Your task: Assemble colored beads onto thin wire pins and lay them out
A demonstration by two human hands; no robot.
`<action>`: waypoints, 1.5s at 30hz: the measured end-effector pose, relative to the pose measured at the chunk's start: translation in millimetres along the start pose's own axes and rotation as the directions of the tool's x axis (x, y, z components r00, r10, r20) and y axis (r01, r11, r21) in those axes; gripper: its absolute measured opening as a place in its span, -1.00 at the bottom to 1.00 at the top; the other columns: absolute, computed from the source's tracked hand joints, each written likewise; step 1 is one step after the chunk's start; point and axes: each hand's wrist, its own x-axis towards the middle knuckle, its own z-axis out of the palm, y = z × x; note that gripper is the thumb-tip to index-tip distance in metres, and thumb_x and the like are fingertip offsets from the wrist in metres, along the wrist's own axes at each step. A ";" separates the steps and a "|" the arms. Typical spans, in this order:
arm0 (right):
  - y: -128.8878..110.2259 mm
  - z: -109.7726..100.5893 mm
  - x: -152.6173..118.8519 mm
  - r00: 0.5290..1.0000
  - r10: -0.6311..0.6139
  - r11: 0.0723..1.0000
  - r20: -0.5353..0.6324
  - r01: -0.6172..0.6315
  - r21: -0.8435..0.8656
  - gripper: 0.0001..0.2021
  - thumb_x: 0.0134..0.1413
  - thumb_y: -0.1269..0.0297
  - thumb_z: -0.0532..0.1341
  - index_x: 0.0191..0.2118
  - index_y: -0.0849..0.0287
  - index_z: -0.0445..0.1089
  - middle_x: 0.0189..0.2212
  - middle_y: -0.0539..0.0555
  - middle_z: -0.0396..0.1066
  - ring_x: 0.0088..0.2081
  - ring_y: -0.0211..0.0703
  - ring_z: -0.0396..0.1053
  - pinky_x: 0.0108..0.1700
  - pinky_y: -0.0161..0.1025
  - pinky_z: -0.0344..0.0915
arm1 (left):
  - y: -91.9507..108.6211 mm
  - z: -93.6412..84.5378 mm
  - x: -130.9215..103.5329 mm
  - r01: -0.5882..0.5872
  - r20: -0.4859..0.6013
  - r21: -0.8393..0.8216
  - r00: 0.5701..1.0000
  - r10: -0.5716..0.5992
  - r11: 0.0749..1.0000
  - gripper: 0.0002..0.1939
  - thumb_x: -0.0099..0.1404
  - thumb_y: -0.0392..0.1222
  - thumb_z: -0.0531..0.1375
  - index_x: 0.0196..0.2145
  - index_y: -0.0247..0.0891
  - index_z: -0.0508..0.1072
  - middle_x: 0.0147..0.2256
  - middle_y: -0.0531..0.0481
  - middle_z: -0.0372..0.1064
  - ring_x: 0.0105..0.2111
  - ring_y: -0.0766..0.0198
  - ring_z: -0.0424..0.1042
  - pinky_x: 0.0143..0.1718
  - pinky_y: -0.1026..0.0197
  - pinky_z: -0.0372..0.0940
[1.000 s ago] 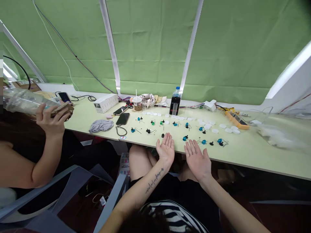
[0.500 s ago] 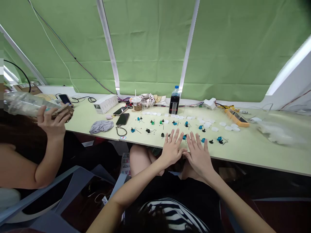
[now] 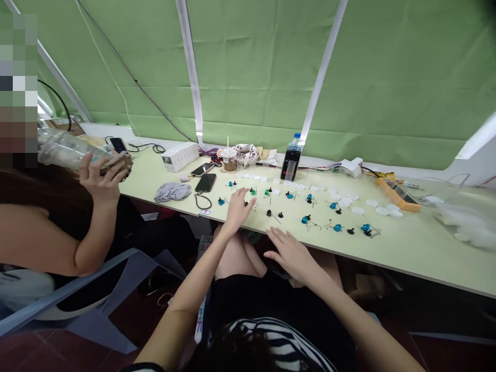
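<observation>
My left hand reaches over the table's front edge with its fingers parted, beside a small black part that it partly hides. Whether it touches that part, I cannot tell. Lower and to the right, my right hand is stretched out flat at the edge, holding nothing. Past its fingertips lie two black knob-like parts and a blue part with thin bent metal wires. More blue parts and green parts with wires are laid out in rough rows.
White discs lie behind the parts. Farther back stand an upright phone, a bottle and a drink cup. An orange meter and plastic bag lie right; phones and a grey cloth left. Another person's hand holds a clear cup.
My hands have moved apart. The left has shifted left and forward to the black part; the right has drawn back to the table edge. The view has turned slightly left.
</observation>
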 end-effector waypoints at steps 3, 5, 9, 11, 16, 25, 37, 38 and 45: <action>-23.6 28.5 15.0 0.999 0.045 0.995 -0.004 -0.046 -0.085 -0.38 0.14 -0.01 0.08 0.19 0.34 0.17 0.23 0.33 0.00 0.24 0.17 -0.04 0.21 0.04 -0.02 | -66.0 -19.4 11.1 0.198 -0.053 0.163 0.980 -0.192 0.966 -0.56 0.18 -0.17 0.18 0.02 -0.33 0.31 -0.01 -0.25 0.26 0.04 -0.03 0.21 0.07 0.00 0.08; -33.8 41.3 27.6 0.999 0.032 0.994 -0.026 -0.035 -0.101 -0.38 0.11 0.05 0.14 0.19 0.37 0.16 0.23 0.37 -0.02 0.24 0.18 -0.05 0.22 0.02 -0.04 | -94.7 -23.6 12.5 0.260 -0.070 0.219 0.965 -0.251 0.940 -0.53 0.11 -0.24 0.23 -0.01 -0.36 0.32 -0.05 -0.28 0.27 0.02 -0.05 0.21 0.06 -0.01 0.07; -41.2 53.4 55.8 0.999 -0.030 0.998 -0.044 0.027 -0.062 -0.38 0.09 0.05 0.17 0.21 0.24 0.12 0.27 0.29 -0.08 0.27 0.14 -0.11 0.23 0.01 -0.06 | -97.2 -9.0 4.7 0.229 -0.182 0.154 0.963 -0.200 0.961 -0.62 0.14 -0.20 0.22 -0.07 -0.29 0.34 -0.07 -0.22 0.26 -0.01 -0.02 0.21 0.02 -0.01 0.08; -41.9 59.4 65.5 0.996 -0.059 0.997 -0.066 0.055 -0.057 -0.39 0.05 0.10 0.22 0.20 0.17 0.14 0.29 0.24 -0.14 0.29 0.13 -0.19 0.23 0.04 -0.08 | -79.4 4.5 -2.1 0.100 -0.174 0.080 0.981 -0.085 0.992 -0.72 0.20 -0.20 0.17 -0.11 -0.23 0.36 -0.09 -0.15 0.27 -0.04 0.06 0.22 0.00 0.05 0.11; -35.6 67.0 64.4 0.976 -0.115 0.992 -0.184 0.123 0.033 -0.49 0.05 0.27 0.21 0.14 0.22 0.19 0.23 0.28 0.01 0.26 0.12 -0.12 0.21 0.08 -0.05 | -34.2 33.1 -15.4 -0.076 -0.055 -0.059 0.996 0.073 0.995 -0.80 0.24 -0.24 0.13 -0.15 -0.21 0.39 -0.14 -0.08 0.29 -0.08 0.14 0.23 -0.03 0.11 0.14; 34.5 33.1 42.5 0.820 0.363 0.903 -0.442 -0.193 0.383 -0.69 0.22 0.32 -0.07 0.04 0.22 0.20 -0.08 0.25 0.18 -0.31 -0.10 0.34 -0.24 -0.14 0.29 | -4.8 83.5 -9.5 -0.061 0.203 -0.179 0.974 0.098 0.982 -0.60 0.15 -0.24 0.23 -0.03 -0.29 0.36 -0.10 -0.13 0.32 -0.08 0.13 0.29 -0.04 0.13 0.18; 69.5 48.2 71.8 0.877 0.383 0.924 -0.289 -0.356 0.143 -0.75 0.19 0.40 -0.06 -0.16 0.21 0.34 -0.23 0.18 0.31 -0.26 -0.06 0.33 -0.25 -0.20 0.19 | -4.6 96.5 -11.7 -0.045 0.218 -0.138 0.973 0.075 0.989 -0.79 0.20 -0.30 0.16 -0.18 -0.26 0.46 -0.20 -0.06 0.44 -0.20 0.19 0.35 -0.11 0.19 0.19; 70.0 48.7 69.1 0.876 0.386 0.923 -0.288 -0.365 0.124 -0.75 0.20 0.41 -0.06 -0.18 0.21 0.34 -0.23 0.18 0.31 -0.26 -0.07 0.33 -0.26 -0.21 0.17 | -3.1 95.5 -12.2 -0.041 0.221 -0.134 0.973 0.071 0.990 -0.79 0.21 -0.30 0.16 -0.18 -0.25 0.47 -0.20 -0.05 0.44 -0.19 0.19 0.36 -0.11 0.19 0.19; 79.0 53.1 54.4 0.825 0.424 0.905 -0.374 -0.394 0.158 -0.78 0.18 0.36 -0.03 -0.14 0.23 0.30 -0.19 0.19 0.29 -0.24 -0.07 0.31 -0.27 -0.21 0.16 | 4.4 92.7 -11.9 -0.005 0.231 -0.151 0.972 0.040 0.989 -0.77 0.21 -0.28 0.16 -0.15 -0.24 0.48 -0.23 -0.05 0.47 -0.19 0.19 0.38 -0.10 0.20 0.20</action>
